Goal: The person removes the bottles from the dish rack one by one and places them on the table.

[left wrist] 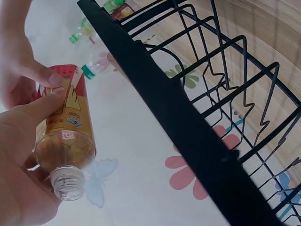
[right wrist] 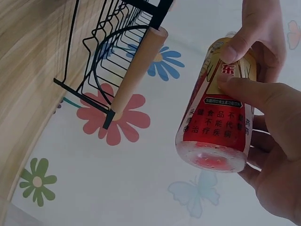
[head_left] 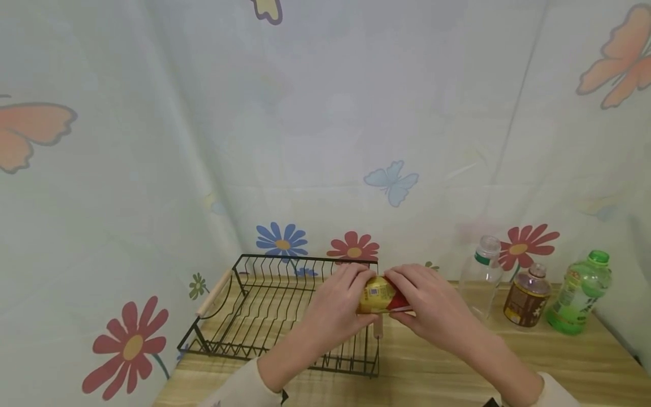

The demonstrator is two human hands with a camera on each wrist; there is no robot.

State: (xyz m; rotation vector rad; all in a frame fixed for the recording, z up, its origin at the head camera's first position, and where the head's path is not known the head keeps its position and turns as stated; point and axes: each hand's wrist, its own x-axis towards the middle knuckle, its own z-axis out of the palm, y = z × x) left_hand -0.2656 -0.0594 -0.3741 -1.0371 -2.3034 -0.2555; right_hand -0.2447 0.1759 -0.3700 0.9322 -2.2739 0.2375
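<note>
A plastic drink bottle [head_left: 378, 295] with a red and yellow label lies sideways between my two hands. In the left wrist view its uncapped neck [left wrist: 68, 184] shows, and in the right wrist view its clear bottom [right wrist: 211, 156]. My left hand [head_left: 337, 299] grips the neck half, thumb pressed on the label. The bottom half is in the grip of my right hand [head_left: 432, 299], its thumb also on the label. Just below and left of the bottle stands a black wire dish rack [head_left: 285, 305] with wooden handles, overlapped by my left hand in the head view.
On the wooden table [head_left: 437, 373], several bottles stand to the right: a clear one [head_left: 480, 280], a brown-labelled one [head_left: 528, 297] and a green one [head_left: 578, 294]. Behind them hangs a white curtain [head_left: 325, 113] printed with flowers and butterflies.
</note>
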